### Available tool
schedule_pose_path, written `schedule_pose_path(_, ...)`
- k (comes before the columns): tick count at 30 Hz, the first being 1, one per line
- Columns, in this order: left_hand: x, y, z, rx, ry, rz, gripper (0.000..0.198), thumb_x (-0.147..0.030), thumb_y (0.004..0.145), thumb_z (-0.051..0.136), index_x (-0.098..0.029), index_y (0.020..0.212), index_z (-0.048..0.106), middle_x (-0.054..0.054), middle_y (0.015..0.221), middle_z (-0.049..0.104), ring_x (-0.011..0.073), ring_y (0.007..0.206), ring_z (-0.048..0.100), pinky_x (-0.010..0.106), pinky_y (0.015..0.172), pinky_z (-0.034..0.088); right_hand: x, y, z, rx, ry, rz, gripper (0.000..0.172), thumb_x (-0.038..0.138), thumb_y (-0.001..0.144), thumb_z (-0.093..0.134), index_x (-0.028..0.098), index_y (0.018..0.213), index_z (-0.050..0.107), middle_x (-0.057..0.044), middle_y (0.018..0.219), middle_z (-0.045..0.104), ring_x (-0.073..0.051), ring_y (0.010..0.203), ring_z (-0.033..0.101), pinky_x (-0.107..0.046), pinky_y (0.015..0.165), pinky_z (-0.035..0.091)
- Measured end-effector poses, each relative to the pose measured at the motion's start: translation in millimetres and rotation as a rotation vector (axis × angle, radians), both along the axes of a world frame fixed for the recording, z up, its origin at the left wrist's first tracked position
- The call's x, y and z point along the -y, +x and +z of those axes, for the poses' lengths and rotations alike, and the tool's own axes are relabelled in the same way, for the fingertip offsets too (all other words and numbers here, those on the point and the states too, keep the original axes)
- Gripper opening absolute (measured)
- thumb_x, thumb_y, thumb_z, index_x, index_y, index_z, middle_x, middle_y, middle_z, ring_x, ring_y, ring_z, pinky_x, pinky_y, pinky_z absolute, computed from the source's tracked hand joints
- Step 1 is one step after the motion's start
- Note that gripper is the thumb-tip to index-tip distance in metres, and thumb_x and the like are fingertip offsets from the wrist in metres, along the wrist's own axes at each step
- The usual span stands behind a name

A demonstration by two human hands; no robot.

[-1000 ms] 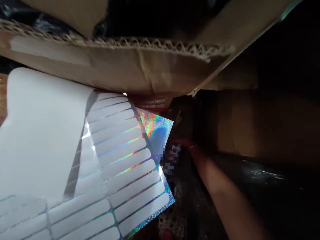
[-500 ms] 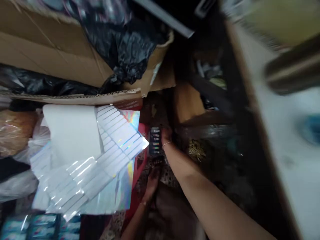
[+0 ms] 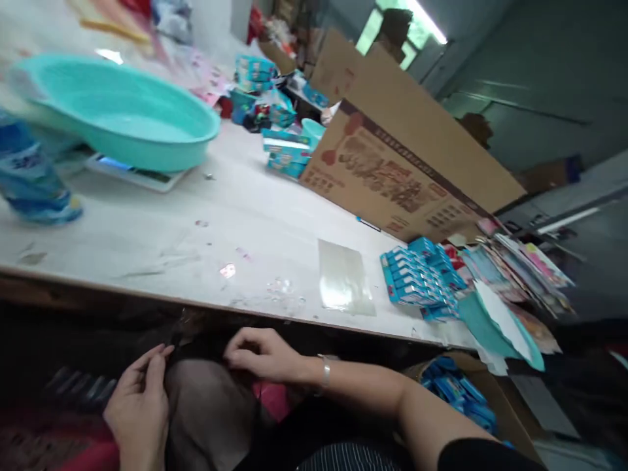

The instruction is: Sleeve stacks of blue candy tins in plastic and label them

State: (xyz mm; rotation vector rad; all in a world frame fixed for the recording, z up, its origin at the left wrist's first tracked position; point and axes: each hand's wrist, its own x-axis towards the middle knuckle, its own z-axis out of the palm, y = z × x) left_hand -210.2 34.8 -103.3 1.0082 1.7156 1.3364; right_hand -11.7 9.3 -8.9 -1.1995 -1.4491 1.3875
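Observation:
My left hand [image 3: 142,399] is at the lower left, beside my knee, with thumb and fingertips pinched together. Something dark lies at those fingertips, too unclear to name. My right hand [image 3: 267,356] hovers just below the front edge of the table [image 3: 265,229], over my lap, its fingers curled inward. Whatever it may hold is hidden. Left of my left hand, a blurred row of small pale items [image 3: 81,386] sits in the shadow above a red surface [image 3: 88,451].
A turquoise basin [image 3: 191,147] stands on a scale [image 3: 167,183], beside a blue-labelled bottle [image 3: 34,176]. Stacked blue boxes [image 3: 417,278], a clear sheet [image 3: 343,278] and a large carton [image 3: 383,176] are on the table. Blue packs [image 3: 461,392] fill a box at the lower right.
My view has swung up from the clutter of cartons and plastic sheets to the tabletop. The dark pack of small coloured items beside my right hand is out of sight; both hands are at my lap.

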Motion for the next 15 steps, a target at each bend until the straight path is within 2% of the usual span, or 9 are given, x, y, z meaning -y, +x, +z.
schedule_pose_path(2,-0.2,39.0,43.6,0.000,0.044,-0.095,0.049,-0.059,0.077,0.062,-0.019,0.104,0.071,0.008,0.101,0.075,0.0281,0.100,0.069,0.044,0.098,0.052,42.7,75.3,8.8,0.133,0.066,-0.254,0.021,0.039,0.086,0.062,0.019,0.079,0.064,0.001,0.074,0.062,-0.013,0.070,0.056,-0.026,0.071,0.047)
schedule_pose_path(4,-0.2,83.7,74.2,0.014,0.076,-0.249,0.052,-0.061,0.073,0.064,-0.018,0.102,0.071,0.009,0.100,0.075,0.0287,0.101,0.069,0.044,0.099,0.052,73.6,150.8,10.3,0.268,0.130,-0.552,0.023,0.041,0.086,0.060,0.020,0.079,0.065,0.000,0.072,0.063,-0.015,0.070,0.057,-0.028,0.070,0.048)
schedule_pose_path(5,-0.9,106.8,84.2,0.022,0.083,-0.339,0.053,-0.062,0.071,0.065,-0.018,0.101,0.071,0.010,0.100,0.075,0.0292,0.100,0.069,0.044,0.097,0.052,85.2,187.9,9.3,0.342,0.183,-0.749,0.026,0.045,0.083,0.062,0.020,0.075,0.064,-0.001,0.070,0.063,-0.016,0.070,0.058,-0.029,0.070,0.049)
schedule_pose_path(6,-1.7,130.1,91.3,0.027,0.085,-0.435,0.055,-0.062,0.069,0.066,-0.017,0.101,0.070,0.011,0.100,0.075,0.0299,0.100,0.069,0.045,0.096,0.052,95.3,223.9,7.2,0.394,0.238,-1.006,0.031,0.050,0.077,0.067,0.020,0.076,0.064,-0.002,0.073,0.064,-0.018,0.072,0.059,-0.031,0.071,0.050)
schedule_pose_path(7,-2.4,153.1,96.2,0.023,0.085,-0.533,0.056,-0.062,0.068,0.067,-0.017,0.101,0.070,0.012,0.101,0.075,0.0305,0.101,0.069,0.045,0.096,0.052,104.3,257.7,4.0,0.398,0.264,-1.187,0.037,0.055,0.076,0.065,0.019,0.083,0.064,-0.004,0.080,0.065,-0.020,0.078,0.060,-0.033,0.075,0.051)
schedule_pose_path(9,-2.3,198.3,102.6,0.004,0.089,-0.722,0.056,-0.061,0.068,0.067,-0.018,0.103,0.070,0.013,0.105,0.075,0.0309,0.104,0.068,0.046,0.097,0.050,119.8,314.7,-6.5,0.389,0.270,-1.462,0.055,0.063,0.076,0.059,0.017,0.106,0.058,-0.010,0.096,0.064,-0.025,0.091,0.059,-0.040,0.083,0.050)
schedule_pose_path(12,1.3,265.5,110.8,0.032,0.078,-0.941,0.056,-0.057,0.071,0.068,-0.018,0.111,0.068,0.014,0.112,0.073,0.0299,0.108,0.067,0.044,0.098,0.049,130.7,363.8,-32.9,0.365,0.203,-1.679,0.088,0.069,0.063,0.065,0.011,0.126,0.045,-0.019,0.115,0.057,-0.033,0.108,0.055,-0.051,0.095,0.045)
schedule_pose_path(15,4.1,335.1,119.7,0.132,-0.024,-1.110,0.061,-0.053,0.071,0.074,-0.016,0.119,0.064,0.016,0.118,0.070,0.0295,0.112,0.064,0.041,0.095,0.049,121.1,373.6,-62.6,0.381,0.137,-1.729,0.114,0.068,0.050,0.076,0.010,0.139,0.034,-0.026,0.131,0.050,-0.041,0.123,0.047,-0.059,0.105,0.036)
